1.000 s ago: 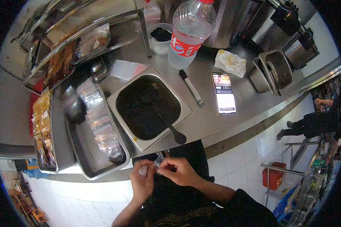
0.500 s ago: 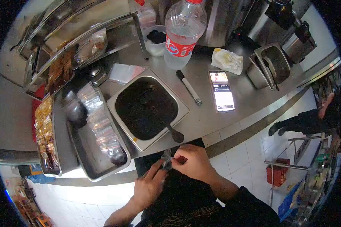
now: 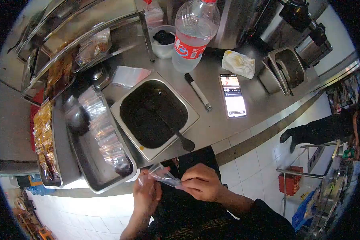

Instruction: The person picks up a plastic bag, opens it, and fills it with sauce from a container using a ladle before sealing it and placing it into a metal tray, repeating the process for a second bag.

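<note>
Hands are working below the tabletop [image 3: 224,128] edge. Left hand [image 3: 146,194] and right hand [image 3: 200,185] are both pinching a clear plastic bag [image 3: 161,175].

At lower centre, the left hand [image 3: 146,195] and right hand [image 3: 201,183] pinch a clear bag [image 3: 163,176] between them, just below the surface [image 3: 220,124] and its dark-filled pan [image 3: 154,113].

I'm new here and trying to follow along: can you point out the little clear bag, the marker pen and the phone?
clear plastic bag [image 3: 161,175], head view, on the middle of the film stretched between both hands.
marker pen [image 3: 198,91], head view, on its white barrel.
phone [image 3: 233,96], head view, on the lit screen.
</note>
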Tool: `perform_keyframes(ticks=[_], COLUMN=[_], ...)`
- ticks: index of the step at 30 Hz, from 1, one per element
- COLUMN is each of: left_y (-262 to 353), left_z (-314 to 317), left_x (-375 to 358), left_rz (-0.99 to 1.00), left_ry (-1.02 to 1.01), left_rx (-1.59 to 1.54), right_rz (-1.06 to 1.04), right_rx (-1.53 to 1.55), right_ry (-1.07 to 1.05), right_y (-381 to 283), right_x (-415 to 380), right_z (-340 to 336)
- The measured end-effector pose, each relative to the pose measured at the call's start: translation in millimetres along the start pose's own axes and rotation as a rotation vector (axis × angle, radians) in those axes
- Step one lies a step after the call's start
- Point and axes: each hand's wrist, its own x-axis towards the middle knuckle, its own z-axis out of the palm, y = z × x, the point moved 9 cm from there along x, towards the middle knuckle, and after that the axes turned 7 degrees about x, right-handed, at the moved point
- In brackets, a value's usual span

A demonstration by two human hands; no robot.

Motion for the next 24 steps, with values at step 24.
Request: perform_keyframes(ticks=[24], left_y=[32.1], left_z=[-2.4], left_x=[-62.2], left_rz=[-0.032], left_ry=[-0.392], left_rx=[-0.141], right_rz=[0.486], right_rx=[-0.272], right_ry=[0.081], right_y=[5.2], right_x=[88.0], right_z=[-15.6])
